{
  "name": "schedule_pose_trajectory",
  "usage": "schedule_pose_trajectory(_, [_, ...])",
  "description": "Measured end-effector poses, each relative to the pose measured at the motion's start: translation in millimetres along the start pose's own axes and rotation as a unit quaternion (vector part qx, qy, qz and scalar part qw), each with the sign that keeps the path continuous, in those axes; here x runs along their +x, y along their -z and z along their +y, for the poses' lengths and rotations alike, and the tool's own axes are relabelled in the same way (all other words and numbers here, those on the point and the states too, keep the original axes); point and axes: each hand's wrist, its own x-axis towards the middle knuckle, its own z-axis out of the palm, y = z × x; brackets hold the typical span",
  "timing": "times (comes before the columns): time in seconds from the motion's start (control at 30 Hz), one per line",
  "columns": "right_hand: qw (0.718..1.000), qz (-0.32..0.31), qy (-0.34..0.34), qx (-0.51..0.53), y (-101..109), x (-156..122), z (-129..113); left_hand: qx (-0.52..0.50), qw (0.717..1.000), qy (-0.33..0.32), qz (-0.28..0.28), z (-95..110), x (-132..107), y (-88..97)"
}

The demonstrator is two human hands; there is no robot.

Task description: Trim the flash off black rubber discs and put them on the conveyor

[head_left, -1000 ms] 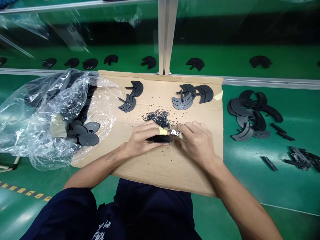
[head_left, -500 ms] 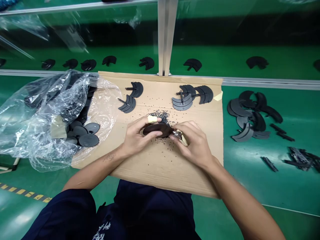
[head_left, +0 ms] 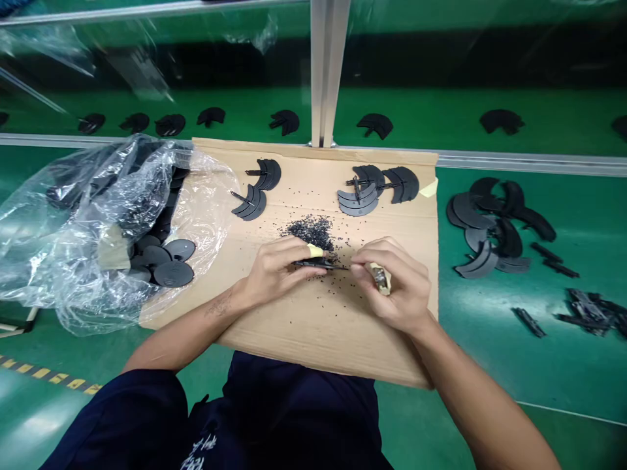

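Note:
My left hand (head_left: 274, 271) pinches a thin black plastic disc (head_left: 316, 264) edge-on over the cardboard sheet (head_left: 313, 326); its forefinger wears a yellowish tape wrap. My right hand (head_left: 396, 284) is closed round a small trimming tool (head_left: 379, 277) with a pale handle and grips the disc's right end with its fingertips. A heap of black shavings (head_left: 311, 230) lies just beyond the hands.
A clear plastic bag (head_left: 88, 222) of black discs lies at the left. Cut fan-shaped pieces (head_left: 257, 189) and a second group of them (head_left: 377, 186) rest at the cardboard's far edge. More black parts (head_left: 494, 225) sit on the green bench at right. A green conveyor (head_left: 441, 117) carries parts behind an aluminium post (head_left: 326, 72).
The disc has been turned from a tilted face-up hold to flat and edge-on. My right hand has drawn back to the right, the tool swinging away from the disc.

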Motion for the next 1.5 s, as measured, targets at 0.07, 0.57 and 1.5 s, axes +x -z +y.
schedule_pose_trajectory(0.07, [0.999, -0.004, -0.021, -0.036, 2.4, 0.8, 3.5, 0.013, 1.000, -0.028, -0.001, -0.8, -0.6, -0.2])
schedule_pose_trajectory(0.57, [0.959, -0.135, 0.055, -0.243, -6.3, -8.5, 13.4, -0.003, 0.998, -0.059, -0.001, 2.7, -1.8, -3.5])
schedule_pose_trajectory(1.5, [0.953, -0.109, 0.080, -0.270, -8.8, -11.3, 3.3, 0.000, 0.995, -0.099, 0.000, -0.1, -7.4, -4.7])
